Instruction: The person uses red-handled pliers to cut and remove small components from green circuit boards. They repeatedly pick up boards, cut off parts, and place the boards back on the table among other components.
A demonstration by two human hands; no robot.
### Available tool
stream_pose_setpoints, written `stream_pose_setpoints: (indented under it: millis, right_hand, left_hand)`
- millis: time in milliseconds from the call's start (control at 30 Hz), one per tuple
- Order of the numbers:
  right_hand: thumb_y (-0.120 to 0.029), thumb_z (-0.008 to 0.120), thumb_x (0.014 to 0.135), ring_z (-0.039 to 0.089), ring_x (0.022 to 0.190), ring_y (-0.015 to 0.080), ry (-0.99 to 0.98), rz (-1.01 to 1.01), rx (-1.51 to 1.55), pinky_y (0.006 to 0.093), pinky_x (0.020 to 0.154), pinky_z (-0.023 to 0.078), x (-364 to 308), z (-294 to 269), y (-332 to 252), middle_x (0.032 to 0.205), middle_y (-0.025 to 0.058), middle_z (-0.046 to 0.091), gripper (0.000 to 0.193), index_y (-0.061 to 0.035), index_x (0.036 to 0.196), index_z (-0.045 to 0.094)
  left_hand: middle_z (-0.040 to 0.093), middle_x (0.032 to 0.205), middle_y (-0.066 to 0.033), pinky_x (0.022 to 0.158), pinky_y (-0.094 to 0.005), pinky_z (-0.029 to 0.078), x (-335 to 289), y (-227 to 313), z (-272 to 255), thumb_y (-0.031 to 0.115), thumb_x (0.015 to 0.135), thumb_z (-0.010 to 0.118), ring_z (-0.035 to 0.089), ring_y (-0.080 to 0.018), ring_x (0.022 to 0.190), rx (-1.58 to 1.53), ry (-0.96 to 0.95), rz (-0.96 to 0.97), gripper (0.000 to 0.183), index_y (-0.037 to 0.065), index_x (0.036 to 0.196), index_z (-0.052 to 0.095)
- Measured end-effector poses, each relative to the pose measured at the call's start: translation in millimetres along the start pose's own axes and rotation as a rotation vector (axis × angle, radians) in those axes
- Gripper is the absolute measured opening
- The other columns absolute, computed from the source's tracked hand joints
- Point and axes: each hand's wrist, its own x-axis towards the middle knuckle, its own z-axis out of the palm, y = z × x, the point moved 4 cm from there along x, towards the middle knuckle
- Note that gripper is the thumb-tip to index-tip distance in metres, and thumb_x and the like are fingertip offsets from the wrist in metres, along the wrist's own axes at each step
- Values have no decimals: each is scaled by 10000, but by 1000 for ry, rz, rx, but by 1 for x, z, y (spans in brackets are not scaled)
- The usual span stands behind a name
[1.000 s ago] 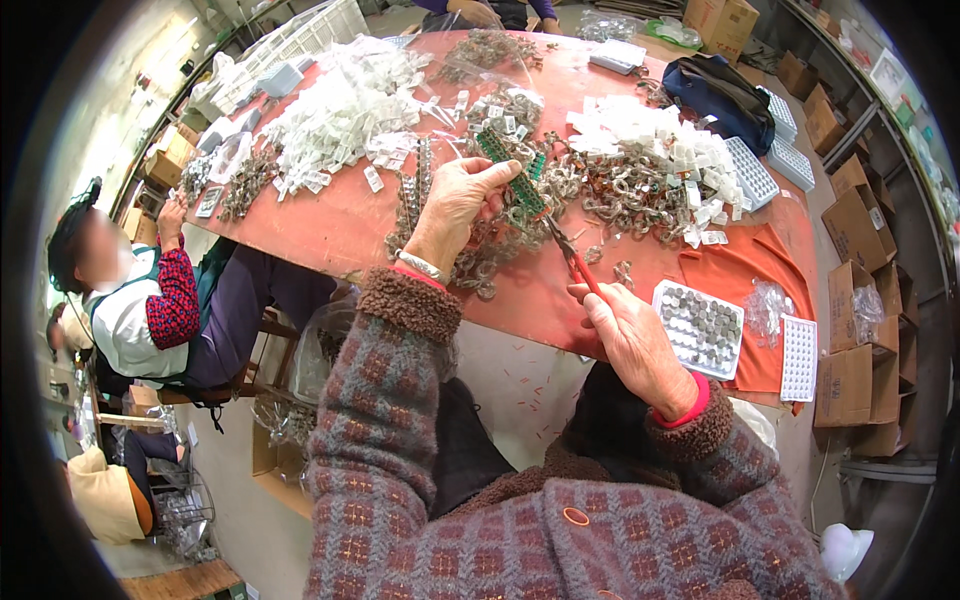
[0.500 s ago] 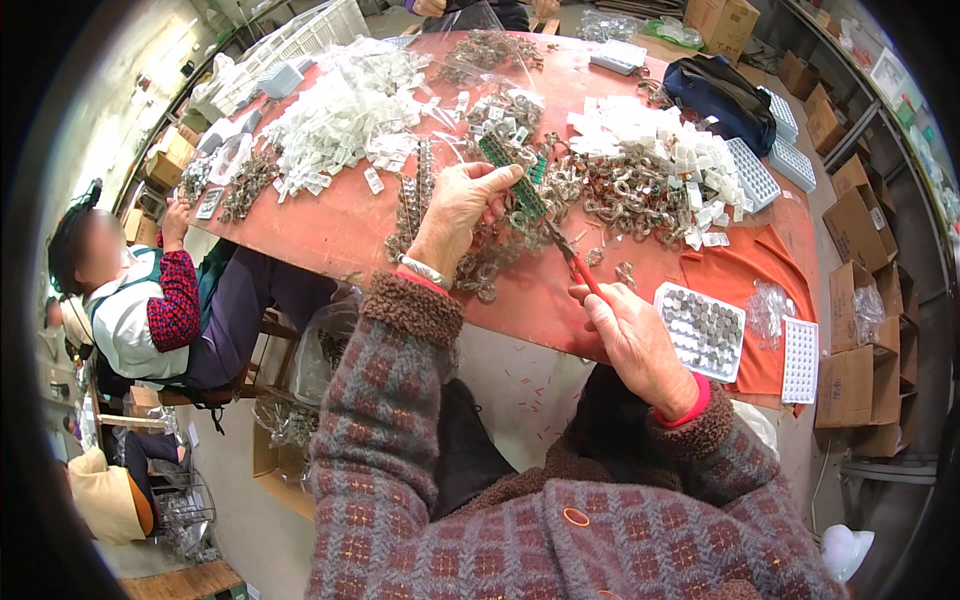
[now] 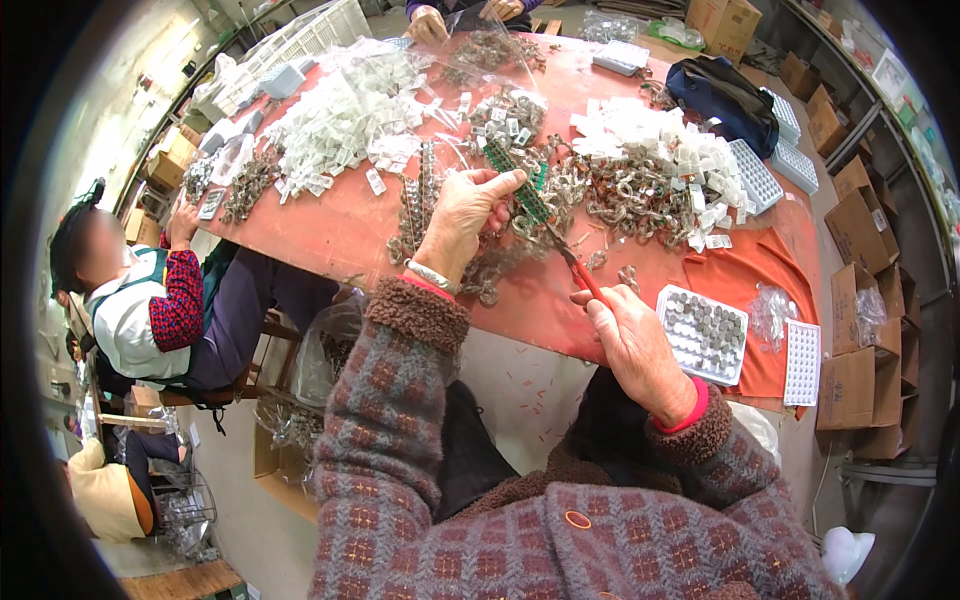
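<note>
My left hand [image 3: 462, 215] pinches a narrow green circuit-board strip [image 3: 531, 203] between thumb and fingers, held slantwise over the table. My right hand [image 3: 640, 345] is closed round a red-handled, pliers-like tool [image 3: 586, 277]. Its dark, narrow jaws meet or nearly meet the near end of the strip; whether they grip it I cannot tell. Below and beyond the strip lies a heap of coiled grey-brown cables [image 3: 625, 195], partly topped by white plastic pieces [image 3: 655, 135]. A white tray [image 3: 737, 375] with rows of round grey parts sits right of my right hand.
The red table [image 3: 340, 235] also bears a large pile of clear-white pieces [image 3: 335, 130], a dark bag [image 3: 715, 100], an orange cloth [image 3: 765, 270] and a white perforated tray [image 3: 801, 362]. A co-worker [image 3: 150, 310] sits at left; another's hands [image 3: 428, 25] are at the far edge. Cardboard boxes [image 3: 850, 385] stand at right.
My hands, the strip and the tool keep almost the same pose. At the far edge the other person's hands have come further into view over the table.
</note>
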Motion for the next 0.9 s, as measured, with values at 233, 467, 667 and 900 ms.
stream_pose_setpoints:
  millis: [233,467,667,900]
  right_hand:
    - [-203,446,1012,589,861,329,35,-2,-51,385,778,467,3,-1,-2,939,190,594,302,5,1120,637]
    - [-185,456,1010,577,847,363,39,20,-165,414,762,469,4,-1,-3,919,204,580,275,11,1088,633]
    - [-192,502,991,580,836,429,40,18,-242,491,733,500,4,-2,-7,945,223,538,199,-7,1041,556]
    - [-179,493,997,562,836,420,26,59,-349,474,736,480,5,-8,-8,928,216,544,215,14,1016,585]
  left_hand:
    - [559,609,35,419,-184,382,-5,0,5,207,841,780,497,-40,465,-6,120,24,226,45,834,622]
    - [548,618,26,419,-198,374,-12,4,11,206,846,780,497,-55,475,38,201,76,252,42,875,592]
    - [556,612,15,416,-200,367,-16,3,14,199,845,781,488,-59,458,38,253,88,253,31,875,593]
    - [583,615,-9,374,-206,385,-18,-1,18,179,829,787,518,-59,454,-2,268,99,256,10,803,597]
